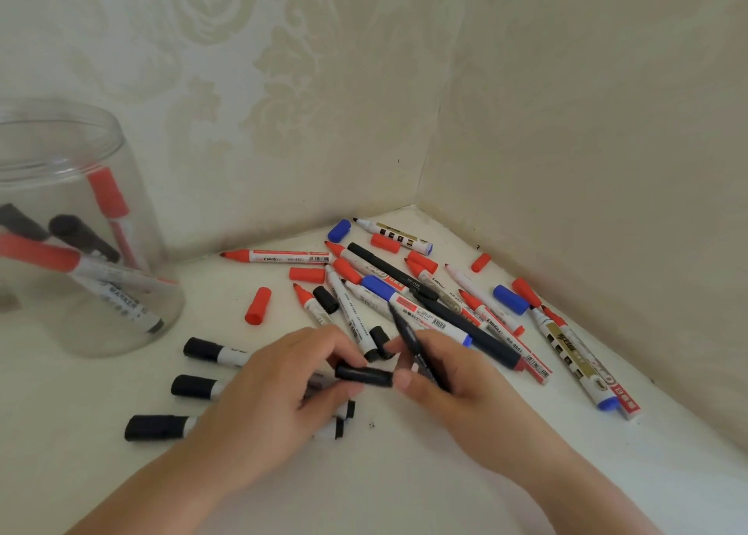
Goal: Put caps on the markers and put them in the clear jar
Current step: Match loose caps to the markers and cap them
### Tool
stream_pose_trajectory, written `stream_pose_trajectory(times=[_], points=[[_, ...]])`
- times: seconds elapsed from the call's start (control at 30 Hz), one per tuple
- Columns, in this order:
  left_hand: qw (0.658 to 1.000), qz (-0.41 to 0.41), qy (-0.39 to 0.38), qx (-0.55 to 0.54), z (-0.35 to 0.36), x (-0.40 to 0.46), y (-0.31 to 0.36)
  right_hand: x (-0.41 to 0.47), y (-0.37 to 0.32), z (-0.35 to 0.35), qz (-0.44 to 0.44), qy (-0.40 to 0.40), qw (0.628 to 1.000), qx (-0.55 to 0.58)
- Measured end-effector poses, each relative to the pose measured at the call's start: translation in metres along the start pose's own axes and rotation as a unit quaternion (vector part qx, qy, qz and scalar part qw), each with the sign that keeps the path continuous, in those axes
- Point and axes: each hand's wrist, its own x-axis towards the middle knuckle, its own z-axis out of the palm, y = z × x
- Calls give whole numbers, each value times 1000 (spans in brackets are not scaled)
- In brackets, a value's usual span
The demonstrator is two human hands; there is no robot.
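Nearest: left hand (283,389) curled, fingertips pinching a black cap (364,374) held crosswise between both hands. Right hand (441,381) wrapped around a black marker (409,342), tip pointing up and away, thumb touching the cap's other end. Cap not yet seated on the tip.

Risks, as judgement: cap lying across the marker's line, so a hurried push likely to miss the nib and smear ink on a finger or the white tabletop (404,474). Possibly the wrong cap for this barrel; fit hard to tell, blurred here. Cap held only at its ends, so liable to slip and roll into the pile.

Under and left of the left hand: three capped black markers (194,387) lying side by side, partly hidden by the wrist; a sweep of the forearm toward the jar likely to scatter them.

Just beyond the hands: loose black caps (326,299) and a red cap (258,306), then a tangled heap of uncapped markers (425,292), red, blue and black, with stray red and blue caps among them, crossing one another in the corner.

Far left: clear jar (101,251), upright, mouth open, several capped markers leaning inside. Well apart from the hands, reach across the three black markers needed.
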Motion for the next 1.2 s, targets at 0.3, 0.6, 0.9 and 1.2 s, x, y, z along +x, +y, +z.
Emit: stream_pose_trajectory(times=[0.3,0.6,0.9,1.2], points=[[994,-57,48,-75,-6,1,-6,-2,7,-9,-89,33,974,-206],[989,-51,54,-125,-11,1,-6,-4,9,-14,-93,93,969,-207],[939,-63,58,-332,-10,3,-4,-9,5,-4,-66,34,982,-173],[917,-79,93,-381,-11,4,-5,-13,-2,-7,-80,90,981,-151]])
